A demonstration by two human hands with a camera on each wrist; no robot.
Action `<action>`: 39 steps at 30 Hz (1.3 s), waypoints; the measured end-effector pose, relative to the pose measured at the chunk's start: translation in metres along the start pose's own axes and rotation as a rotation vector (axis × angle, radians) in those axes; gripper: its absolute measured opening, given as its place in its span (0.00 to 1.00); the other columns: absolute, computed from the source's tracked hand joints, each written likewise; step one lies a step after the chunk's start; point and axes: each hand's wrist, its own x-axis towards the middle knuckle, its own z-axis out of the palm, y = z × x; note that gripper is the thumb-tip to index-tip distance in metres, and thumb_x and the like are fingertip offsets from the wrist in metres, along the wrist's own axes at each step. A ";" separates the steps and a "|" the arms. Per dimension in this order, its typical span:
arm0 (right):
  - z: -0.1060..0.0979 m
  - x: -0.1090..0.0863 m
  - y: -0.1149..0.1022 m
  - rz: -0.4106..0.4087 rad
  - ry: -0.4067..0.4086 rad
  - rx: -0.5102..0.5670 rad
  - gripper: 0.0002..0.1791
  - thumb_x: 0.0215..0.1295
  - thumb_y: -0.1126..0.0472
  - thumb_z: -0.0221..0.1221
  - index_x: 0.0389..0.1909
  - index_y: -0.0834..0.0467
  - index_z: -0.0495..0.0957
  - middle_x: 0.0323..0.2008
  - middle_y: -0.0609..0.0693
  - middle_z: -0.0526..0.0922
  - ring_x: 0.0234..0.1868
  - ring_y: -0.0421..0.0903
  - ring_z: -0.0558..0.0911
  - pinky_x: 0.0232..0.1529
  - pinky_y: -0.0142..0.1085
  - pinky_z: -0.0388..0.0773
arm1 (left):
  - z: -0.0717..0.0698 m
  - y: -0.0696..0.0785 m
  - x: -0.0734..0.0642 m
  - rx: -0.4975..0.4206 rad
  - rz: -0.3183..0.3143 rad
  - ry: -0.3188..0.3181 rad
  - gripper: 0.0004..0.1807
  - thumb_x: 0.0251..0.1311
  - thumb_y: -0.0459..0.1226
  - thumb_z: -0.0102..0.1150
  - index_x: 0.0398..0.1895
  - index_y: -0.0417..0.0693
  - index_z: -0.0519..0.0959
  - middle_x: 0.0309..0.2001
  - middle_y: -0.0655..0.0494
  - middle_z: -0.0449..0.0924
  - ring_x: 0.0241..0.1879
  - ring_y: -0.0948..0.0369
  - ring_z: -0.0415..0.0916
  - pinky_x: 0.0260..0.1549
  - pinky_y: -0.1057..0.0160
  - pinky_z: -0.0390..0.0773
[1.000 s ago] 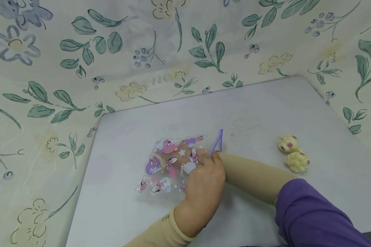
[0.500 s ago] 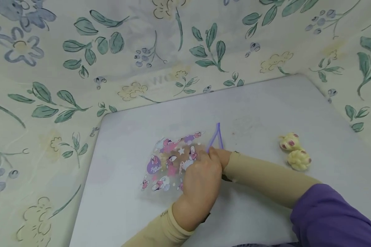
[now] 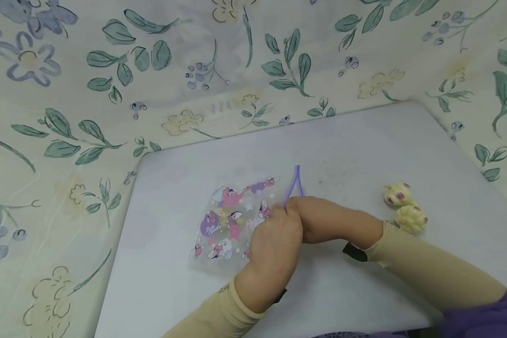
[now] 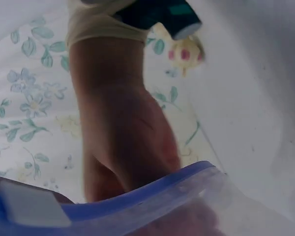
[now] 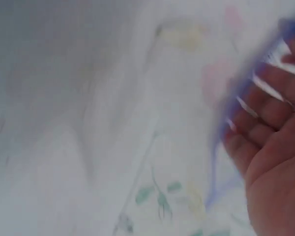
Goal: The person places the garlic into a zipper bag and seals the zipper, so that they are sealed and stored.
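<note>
— Where was the clear, thin plastic bag printed with pink and purple cartoon figures (image 3: 219,238) to be found?

— It was seen on the smooth white tabletop (image 3: 342,286), to the left of two small pale-yellow lumps with dark-pink spots (image 3: 410,219).

— And how were the fingers set?

— The bag's mouth was held by the left hand (image 3: 276,244), its fingers apparently curled there, though their tips were hidden. The fingers of the right hand (image 3: 327,218) were loosely extended at the mouth; nothing was seen gripped in them.

— How was the bag expected to handle?

— It was judged light, limp and slightly slippery, its film easily creased. The purple plastic zip strip (image 3: 297,170) looked stiffer, so a pinch there was preferred, clear of the white slider (image 4: 34,209).
</note>
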 end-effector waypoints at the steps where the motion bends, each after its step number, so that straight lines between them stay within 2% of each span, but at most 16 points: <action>1: -0.006 -0.006 0.001 -0.011 0.026 0.022 0.08 0.58 0.58 0.61 0.38 0.53 0.79 0.35 0.43 0.81 0.37 0.38 0.78 0.43 0.34 0.75 | 0.000 0.000 0.000 -0.009 0.006 -0.013 0.10 0.49 0.33 0.62 0.37 0.43 0.83 0.20 0.54 0.75 0.12 0.62 0.74 0.08 0.64 0.72; 3: -0.016 -0.021 0.008 -0.054 0.119 0.028 0.16 0.56 0.56 0.64 0.47 0.54 0.80 0.44 0.44 0.83 0.47 0.41 0.80 0.51 0.39 0.76 | -0.001 0.000 0.000 -0.023 0.007 -0.038 0.12 0.50 0.33 0.62 0.39 0.43 0.83 0.22 0.52 0.79 0.12 0.62 0.74 0.08 0.64 0.72; 5: -0.027 -0.038 0.018 -0.039 0.217 -0.019 0.23 0.53 0.55 0.66 0.52 0.55 0.79 0.50 0.47 0.82 0.53 0.45 0.79 0.55 0.44 0.74 | -0.002 -0.001 0.000 -0.032 0.005 -0.058 0.14 0.50 0.33 0.62 0.43 0.43 0.83 0.27 0.49 0.82 0.12 0.61 0.75 0.08 0.63 0.72; 6: -0.033 -0.047 0.023 0.008 0.257 -0.057 0.24 0.52 0.54 0.67 0.52 0.56 0.79 0.50 0.47 0.82 0.53 0.45 0.79 0.55 0.44 0.74 | -0.002 -0.001 -0.001 -0.041 0.006 -0.065 0.16 0.50 0.33 0.62 0.45 0.43 0.83 0.29 0.48 0.83 0.12 0.61 0.75 0.09 0.63 0.73; 8: -0.045 -0.067 0.035 0.183 0.298 -0.149 0.27 0.51 0.53 0.68 0.54 0.57 0.78 0.52 0.50 0.82 0.55 0.48 0.78 0.57 0.46 0.72 | -0.003 -0.001 0.000 -0.056 0.015 -0.075 0.15 0.51 0.32 0.62 0.45 0.43 0.83 0.31 0.46 0.84 0.13 0.60 0.76 0.09 0.62 0.74; 10: -0.058 -0.087 0.044 0.419 0.261 -0.219 0.33 0.51 0.50 0.68 0.59 0.57 0.74 0.57 0.55 0.77 0.60 0.53 0.74 0.59 0.50 0.69 | -0.004 -0.001 0.000 -0.066 0.030 -0.078 0.15 0.52 0.32 0.61 0.45 0.43 0.83 0.33 0.45 0.85 0.13 0.60 0.77 0.10 0.62 0.75; 12: -0.068 -0.105 0.052 0.646 0.164 -0.250 0.40 0.53 0.46 0.66 0.65 0.57 0.67 0.64 0.59 0.69 0.65 0.58 0.67 0.63 0.55 0.62 | -0.004 -0.001 0.000 -0.075 0.039 -0.079 0.15 0.52 0.32 0.62 0.45 0.43 0.83 0.33 0.45 0.85 0.14 0.59 0.78 0.10 0.62 0.75; 14: -0.074 -0.119 0.058 0.804 0.063 -0.245 0.46 0.53 0.41 0.64 0.70 0.57 0.59 0.69 0.63 0.60 0.69 0.63 0.59 0.65 0.60 0.56 | -0.004 -0.001 0.000 -0.076 0.044 -0.079 0.15 0.52 0.32 0.62 0.45 0.43 0.83 0.34 0.45 0.85 0.14 0.59 0.78 0.10 0.62 0.76; 16: -0.076 -0.129 0.063 0.889 -0.011 -0.219 0.52 0.53 0.36 0.62 0.72 0.57 0.52 0.71 0.67 0.52 0.70 0.67 0.53 0.64 0.64 0.51 | -0.004 -0.001 0.000 -0.079 0.042 -0.079 0.15 0.52 0.32 0.62 0.45 0.43 0.83 0.34 0.45 0.85 0.14 0.59 0.78 0.10 0.61 0.75; 21: -0.072 -0.141 0.074 0.979 -0.090 -0.182 0.57 0.53 0.30 0.57 0.74 0.57 0.44 0.72 0.70 0.45 0.68 0.72 0.53 0.61 0.68 0.53 | -0.004 -0.001 0.000 -0.089 0.033 -0.090 0.15 0.51 0.32 0.62 0.45 0.43 0.83 0.32 0.45 0.84 0.13 0.59 0.78 0.09 0.61 0.75; 26: -0.069 -0.148 0.087 1.024 -0.135 -0.162 0.57 0.54 0.32 0.57 0.74 0.58 0.43 0.69 0.72 0.51 0.65 0.73 0.58 0.54 0.67 0.63 | -0.005 -0.001 0.000 -0.093 0.033 -0.108 0.16 0.51 0.32 0.62 0.46 0.42 0.83 0.33 0.44 0.84 0.13 0.58 0.77 0.10 0.61 0.75; 29: -0.070 -0.149 0.089 1.024 -0.165 -0.150 0.57 0.52 0.31 0.59 0.73 0.58 0.46 0.65 0.73 0.59 0.63 0.71 0.63 0.51 0.65 0.67 | -0.004 -0.001 -0.001 -0.087 0.029 -0.100 0.16 0.51 0.31 0.62 0.45 0.42 0.83 0.33 0.44 0.84 0.14 0.59 0.78 0.10 0.61 0.75; 33: -0.071 -0.148 0.091 1.025 -0.205 -0.131 0.57 0.49 0.33 0.62 0.72 0.60 0.49 0.61 0.73 0.65 0.60 0.70 0.67 0.51 0.63 0.68 | -0.004 -0.002 0.000 -0.082 0.026 -0.085 0.15 0.51 0.31 0.62 0.45 0.42 0.83 0.32 0.45 0.85 0.14 0.59 0.78 0.10 0.61 0.75; 39: -0.069 -0.150 0.097 0.976 -0.185 -0.103 0.43 0.47 0.47 0.68 0.61 0.67 0.66 0.52 0.70 0.76 0.50 0.64 0.75 0.49 0.59 0.70 | -0.005 -0.001 0.001 -0.086 0.023 -0.099 0.16 0.50 0.31 0.62 0.45 0.41 0.82 0.33 0.44 0.84 0.14 0.59 0.78 0.11 0.61 0.76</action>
